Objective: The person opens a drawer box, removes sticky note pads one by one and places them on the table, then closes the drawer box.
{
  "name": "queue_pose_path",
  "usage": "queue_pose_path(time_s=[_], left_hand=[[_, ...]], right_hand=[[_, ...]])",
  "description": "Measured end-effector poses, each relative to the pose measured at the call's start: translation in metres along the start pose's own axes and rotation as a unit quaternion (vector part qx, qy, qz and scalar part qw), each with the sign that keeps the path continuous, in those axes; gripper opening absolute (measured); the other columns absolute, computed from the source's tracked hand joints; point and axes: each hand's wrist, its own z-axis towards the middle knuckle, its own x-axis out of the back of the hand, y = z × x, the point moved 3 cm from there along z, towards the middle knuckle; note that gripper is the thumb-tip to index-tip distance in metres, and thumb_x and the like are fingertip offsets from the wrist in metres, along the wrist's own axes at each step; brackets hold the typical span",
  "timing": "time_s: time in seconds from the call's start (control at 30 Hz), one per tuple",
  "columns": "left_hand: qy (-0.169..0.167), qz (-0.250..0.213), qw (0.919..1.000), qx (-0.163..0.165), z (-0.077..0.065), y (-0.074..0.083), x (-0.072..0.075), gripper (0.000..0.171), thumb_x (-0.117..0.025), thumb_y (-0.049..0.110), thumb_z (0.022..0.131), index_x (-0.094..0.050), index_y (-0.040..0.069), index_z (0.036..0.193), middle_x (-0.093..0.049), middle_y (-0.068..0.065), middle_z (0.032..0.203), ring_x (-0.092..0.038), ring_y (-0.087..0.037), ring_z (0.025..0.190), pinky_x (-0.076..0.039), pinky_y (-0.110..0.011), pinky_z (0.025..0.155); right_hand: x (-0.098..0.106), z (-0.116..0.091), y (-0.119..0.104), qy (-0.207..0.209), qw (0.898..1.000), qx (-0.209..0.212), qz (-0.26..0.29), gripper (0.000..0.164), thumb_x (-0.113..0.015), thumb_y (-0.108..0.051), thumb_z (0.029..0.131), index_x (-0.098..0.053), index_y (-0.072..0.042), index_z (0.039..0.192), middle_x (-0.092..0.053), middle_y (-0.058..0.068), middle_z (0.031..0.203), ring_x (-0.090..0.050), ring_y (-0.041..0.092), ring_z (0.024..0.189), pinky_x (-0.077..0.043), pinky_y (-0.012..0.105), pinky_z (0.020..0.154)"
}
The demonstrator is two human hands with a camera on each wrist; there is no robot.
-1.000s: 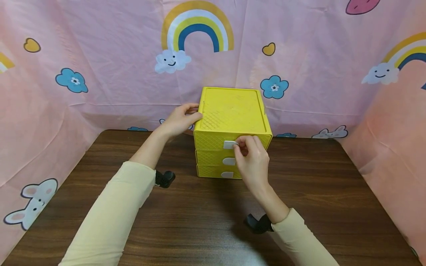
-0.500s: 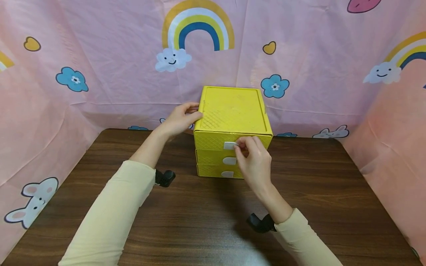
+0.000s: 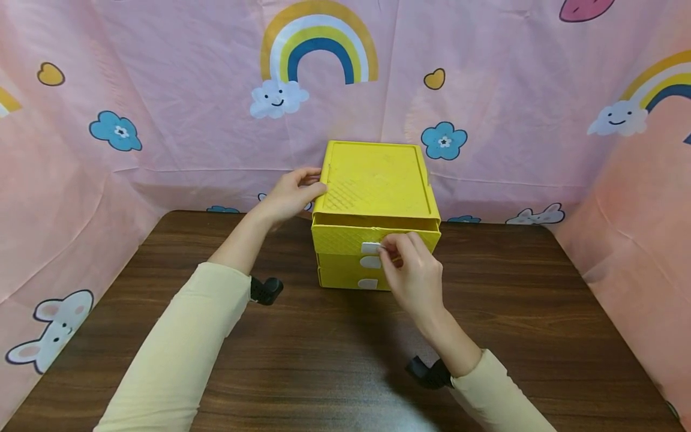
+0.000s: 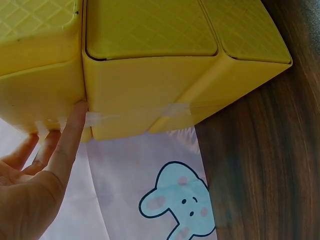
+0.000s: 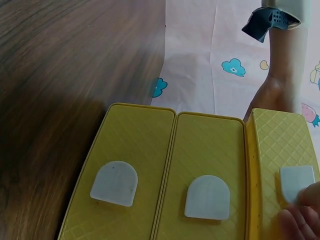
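A yellow three-drawer box (image 3: pixel 378 180) stands on the table near the back cloth. Its top drawer (image 3: pixel 340 239) sticks out a little, with a dark gap under the lid's front edge. My right hand (image 3: pixel 412 273) pinches the white tab handle (image 3: pixel 370 247) of that drawer between thumb and fingers. On the box's left side rests my left hand (image 3: pixel 291 193), thumb at the top edge; the left wrist view shows its straight fingers (image 4: pixel 75 125) touching the side wall. Both lower drawers sit flush, their white tabs (image 5: pixel 114 183) showing in the right wrist view.
A dark wood table (image 3: pixel 313 360) lies under the box. Pink printed cloth (image 3: pixel 205 90) hangs behind it and along both sides. Each wrist carries a black camera mount (image 3: pixel 266 291). Clear tape (image 4: pixel 140 116) runs across the box's side.
My right hand has drawn back toward me, and the top drawer has come out slightly with it. The left hand keeps its place on the box's side.
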Motion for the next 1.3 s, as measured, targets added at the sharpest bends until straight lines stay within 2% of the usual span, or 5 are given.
queue_pose_path(time_s=[0.2, 0.47, 0.8, 0.97, 1.3], left_hand=[[0.006, 0.012, 0.9999, 0.000, -0.001, 0.001, 0.000, 0.057, -0.051, 0.028, 0.094, -0.030, 0.011, 0.144, -0.040, -0.010, 0.140, -0.045, -0.025, 0.122, -0.047, -0.042, 0.093], [0.005, 0.021, 0.9998, -0.003, -0.003, 0.003, 0.000, 0.057, -0.051, 0.029, 0.093, -0.030, 0.011, 0.144, -0.042, -0.011, 0.138, -0.046, -0.025, 0.120, -0.046, -0.041, 0.093], [0.009, 0.018, 0.9998, 0.001, -0.002, 0.001, 0.000, 0.058, -0.051, 0.030, 0.093, -0.031, 0.012, 0.144, -0.042, -0.010, 0.138, -0.047, -0.024, 0.119, -0.049, -0.041, 0.089], [0.013, 0.021, 0.9997, 0.003, -0.001, 0.000, 0.000, 0.057, -0.051, 0.030, 0.093, -0.032, 0.013, 0.143, -0.043, -0.008, 0.137, -0.051, -0.022, 0.114, -0.054, -0.038, 0.080], [0.010, 0.004, 0.9999, 0.004, 0.000, -0.001, -0.001, 0.057, -0.051, 0.029, 0.093, -0.031, 0.013, 0.143, -0.042, -0.008, 0.137, -0.055, -0.024, 0.108, -0.056, -0.037, 0.073]], right_hand=[[0.005, -0.002, -0.004, -0.001, 1.000, 0.028, -0.010, 0.013, -0.073, -0.003, 0.075, -0.062, -0.006, 0.081, -0.057, 0.004, 0.075, -0.059, 0.012, 0.065, -0.051, 0.024, 0.052], [0.011, -0.006, -0.008, -0.008, 0.999, 0.050, -0.013, 0.012, -0.073, -0.005, 0.076, -0.062, -0.006, 0.081, -0.056, 0.003, 0.073, -0.057, 0.010, 0.063, -0.050, 0.023, 0.052], [0.016, -0.011, -0.013, 0.000, 0.997, 0.076, -0.019, 0.013, -0.072, -0.006, 0.075, -0.062, -0.007, 0.083, -0.054, 0.002, 0.072, -0.054, 0.011, 0.060, -0.047, 0.024, 0.049], [0.019, -0.013, -0.016, 0.002, 0.995, 0.101, -0.028, 0.014, -0.072, -0.005, 0.074, -0.062, -0.006, 0.084, -0.056, 0.003, 0.072, -0.053, 0.012, 0.059, -0.046, 0.025, 0.048], [0.023, -0.017, -0.020, 0.004, 0.988, 0.149, -0.032, 0.012, -0.058, -0.014, 0.089, -0.063, -0.004, 0.088, -0.057, 0.003, 0.076, -0.052, 0.013, 0.059, -0.046, 0.026, 0.047]])
